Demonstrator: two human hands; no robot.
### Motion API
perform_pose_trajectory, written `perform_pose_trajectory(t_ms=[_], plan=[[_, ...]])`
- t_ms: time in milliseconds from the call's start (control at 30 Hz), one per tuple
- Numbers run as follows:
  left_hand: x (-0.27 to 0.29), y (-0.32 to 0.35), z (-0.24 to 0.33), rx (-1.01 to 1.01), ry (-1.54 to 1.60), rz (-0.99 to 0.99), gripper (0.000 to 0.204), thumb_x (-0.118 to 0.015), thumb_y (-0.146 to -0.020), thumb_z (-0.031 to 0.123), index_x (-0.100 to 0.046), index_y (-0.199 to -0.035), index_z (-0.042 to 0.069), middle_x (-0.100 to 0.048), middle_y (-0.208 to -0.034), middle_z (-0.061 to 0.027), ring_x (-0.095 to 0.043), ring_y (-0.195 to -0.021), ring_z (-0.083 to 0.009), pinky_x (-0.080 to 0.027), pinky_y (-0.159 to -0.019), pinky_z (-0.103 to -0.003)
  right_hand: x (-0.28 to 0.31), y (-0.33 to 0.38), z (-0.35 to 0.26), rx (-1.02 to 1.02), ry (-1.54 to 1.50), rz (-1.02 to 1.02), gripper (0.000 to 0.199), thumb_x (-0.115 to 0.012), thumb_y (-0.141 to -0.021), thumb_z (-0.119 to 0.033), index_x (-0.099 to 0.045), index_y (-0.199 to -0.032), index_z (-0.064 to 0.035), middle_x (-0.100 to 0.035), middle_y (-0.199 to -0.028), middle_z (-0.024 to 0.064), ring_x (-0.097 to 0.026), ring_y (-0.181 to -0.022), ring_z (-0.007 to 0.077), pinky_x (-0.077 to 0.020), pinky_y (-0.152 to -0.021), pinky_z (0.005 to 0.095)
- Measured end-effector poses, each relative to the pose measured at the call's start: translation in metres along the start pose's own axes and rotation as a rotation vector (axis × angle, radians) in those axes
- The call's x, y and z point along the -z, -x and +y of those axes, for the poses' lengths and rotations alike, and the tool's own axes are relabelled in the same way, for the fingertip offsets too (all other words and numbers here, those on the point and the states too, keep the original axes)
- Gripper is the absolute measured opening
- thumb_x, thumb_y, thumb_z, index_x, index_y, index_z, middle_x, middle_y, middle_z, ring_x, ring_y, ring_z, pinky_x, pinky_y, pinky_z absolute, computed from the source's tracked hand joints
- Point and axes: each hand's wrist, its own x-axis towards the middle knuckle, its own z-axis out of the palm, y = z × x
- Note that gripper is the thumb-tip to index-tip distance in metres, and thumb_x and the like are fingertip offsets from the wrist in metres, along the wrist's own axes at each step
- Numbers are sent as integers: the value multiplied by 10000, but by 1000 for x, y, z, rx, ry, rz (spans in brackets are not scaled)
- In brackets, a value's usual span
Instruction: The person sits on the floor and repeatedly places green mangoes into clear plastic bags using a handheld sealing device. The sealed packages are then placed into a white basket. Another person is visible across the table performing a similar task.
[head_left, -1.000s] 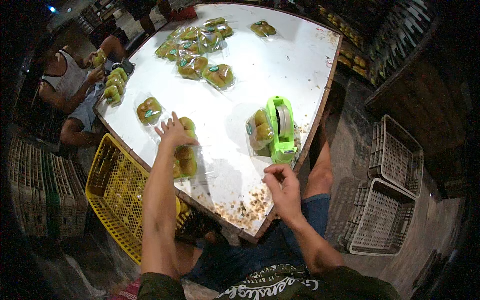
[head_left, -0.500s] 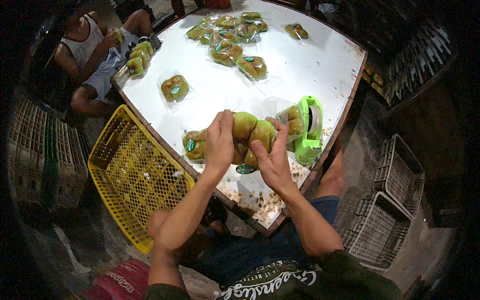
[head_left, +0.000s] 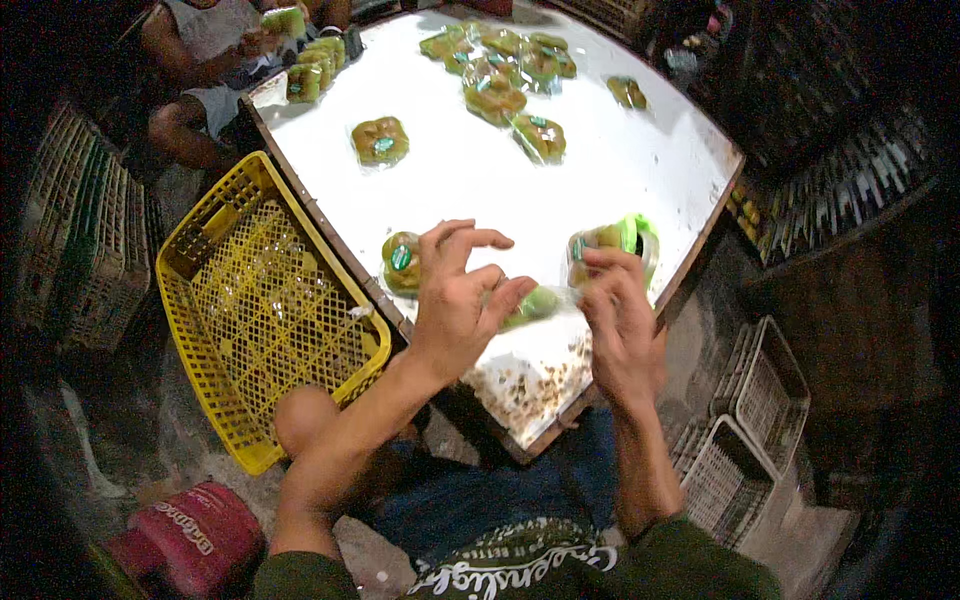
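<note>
A pack of greenish-brown fruits [head_left: 532,305] in clear plastic lies near the front corner of the white table, mostly hidden behind my left hand [head_left: 462,285]. That hand is over it, its fingers curved and apart, with the thumb beside the pack. My right hand [head_left: 622,315] pinches the loose clear plastic [head_left: 570,296] at the pack's right end; blur softens its fingertips. A labelled fruit pack [head_left: 401,262] is just left of my left hand. Beyond my right fingers are another fruit pack [head_left: 590,240] and a bright green tape dispenser [head_left: 640,238].
Several wrapped fruit packs [head_left: 495,95] cluster at the table's far side; single ones [head_left: 380,141] lie apart. A yellow crate [head_left: 375,350] with clear plastic inside stands at the left, grey crates [head_left: 725,470] at the right. A co-worker [head_left: 205,45] sits far left, holding fruit.
Both hands held the fruit pack tilted up; now it is lower, my left fingers have spread, and my right hand has moved right to its plastic. The view has shifted.
</note>
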Motion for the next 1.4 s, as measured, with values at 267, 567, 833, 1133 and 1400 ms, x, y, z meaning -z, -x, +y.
perform_pose_trajectory(t_ms=[267,567,833,1133,1400], plan=[[-4,3,6,303,510,194,274,-587,-974,264,-696,-970,13,-665,-982,-137,-639,-857,-224,-519,-747,-336,-33,-5,-11,-111,-795,103,163,-603,-946,-153,-541,-858,-31,-540,-1172,101,-585,-957,221,-453,-895,354],[11,7,16,-56,98,117,270,-551,-979,259,-744,-1075,98,-611,-1183,-94,-459,-1192,-300,-369,-1015,-416,-4,21,-32,237,66,192,79,-669,-867,-44,-594,-865,-19,-598,-1099,153,-568,-1086,269,-434,-963,395],[11,7,14,305,454,217,270,-534,-1010,222,-713,-1078,33,-683,-1038,-102,-586,-998,-206,-463,-917,-345,-14,3,-1,127,177,144,124,-622,-937,-101,-562,-869,-17,-576,-1125,137,-560,-1075,251,-426,-960,352],[13,2,13,526,513,-70,283,-559,-1007,234,-648,-1014,-34,-620,-805,-61,-554,-659,-119,-480,-630,-286,-29,3,-43,-42,-731,44,87,-428,-1039,-156,-398,-1065,-79,-657,-946,177,-641,-935,242,-539,-870,384],[-4,19,42,481,527,57,232,-652,-943,172,-661,-1024,-45,-709,-923,-125,-666,-848,-168,-521,-758,-277,-31,4,-48,-86,-319,244,139,-479,-1013,-118,-489,-1120,-29,-656,-1130,206,-629,-1094,286,-495,-956,405]])
